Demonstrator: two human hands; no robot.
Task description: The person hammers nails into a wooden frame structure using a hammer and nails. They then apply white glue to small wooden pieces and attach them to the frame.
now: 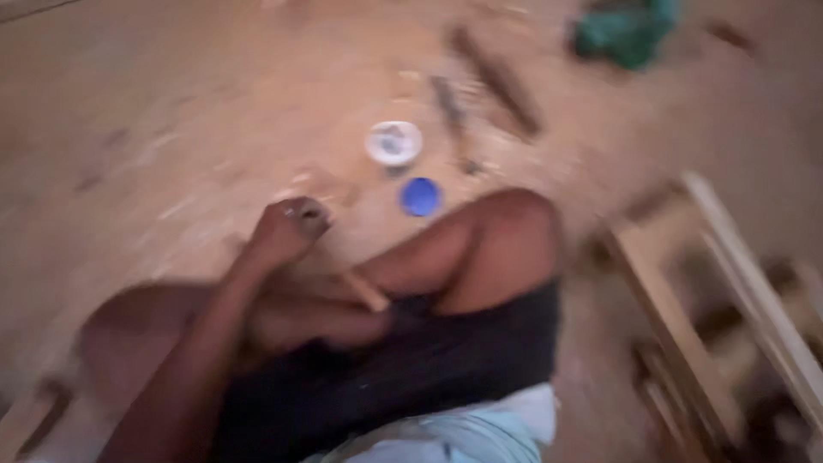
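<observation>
One hand (287, 227) shows through heavy blur, apparently closed on something unclear, near a white tub (394, 142) and blue lid (421, 196) on the floor (171, 111).

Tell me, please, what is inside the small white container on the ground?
The white container lies open on the sandy ground, beside a blue lid. Inside shows a greyish smear; the blur hides what it is. Nothing covers it.

It looks like a simple woodworking place with a bare earth floor (171, 129). Wooden sticks (497, 81) lie on the ground, and an unfinished wooden frame (729, 283) stands at the right side.
</observation>
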